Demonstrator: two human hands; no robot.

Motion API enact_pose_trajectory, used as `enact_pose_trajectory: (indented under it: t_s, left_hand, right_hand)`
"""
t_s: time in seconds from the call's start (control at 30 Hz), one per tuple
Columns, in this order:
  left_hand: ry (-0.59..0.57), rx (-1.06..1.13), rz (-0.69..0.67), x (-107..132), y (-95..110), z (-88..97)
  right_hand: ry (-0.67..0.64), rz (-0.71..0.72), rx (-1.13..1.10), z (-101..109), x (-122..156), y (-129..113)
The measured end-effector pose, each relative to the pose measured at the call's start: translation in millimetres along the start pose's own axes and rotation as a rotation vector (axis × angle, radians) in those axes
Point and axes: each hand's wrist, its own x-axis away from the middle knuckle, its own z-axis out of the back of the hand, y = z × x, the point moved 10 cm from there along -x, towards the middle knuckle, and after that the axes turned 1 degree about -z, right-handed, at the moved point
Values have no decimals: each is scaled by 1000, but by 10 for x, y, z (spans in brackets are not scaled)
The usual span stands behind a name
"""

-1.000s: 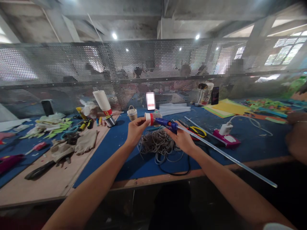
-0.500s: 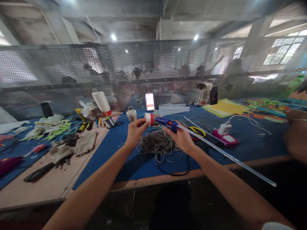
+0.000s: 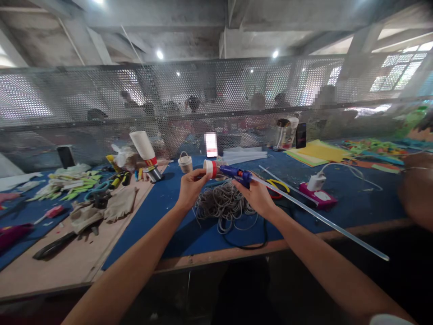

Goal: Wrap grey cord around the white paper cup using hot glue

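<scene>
My left hand [image 3: 190, 187] is closed round a small paper cup [image 3: 212, 168] with a red band, held on its side above the table. My right hand [image 3: 257, 197] grips a blue glue gun [image 3: 236, 173] whose nozzle touches the cup's side. A long clear glue stick [image 3: 321, 220] runs out of the gun's back toward the lower right. Beneath both hands lies a loose bundle of grey cord [image 3: 224, 204] on the blue mat [image 3: 162, 203].
A stack of white cups [image 3: 144, 147], a tiny basket [image 3: 185, 163], yellow-handled scissors [image 3: 279, 185], a pink power strip with charger [image 3: 318, 193], gloves [image 3: 101, 210], tools and green scraps [image 3: 69, 183] lie about. A perforated metal screen [image 3: 216, 104] stands behind. Another person's arm [image 3: 416, 189] is at right.
</scene>
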Motion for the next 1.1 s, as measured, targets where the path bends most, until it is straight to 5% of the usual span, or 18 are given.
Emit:
enact_pose_trajectory:
  t_s: [1.1]
  left_hand:
    - [-60,-151,-149,42,74,-50]
  right_hand:
    - [-35,-91,-101,27,-48,41]
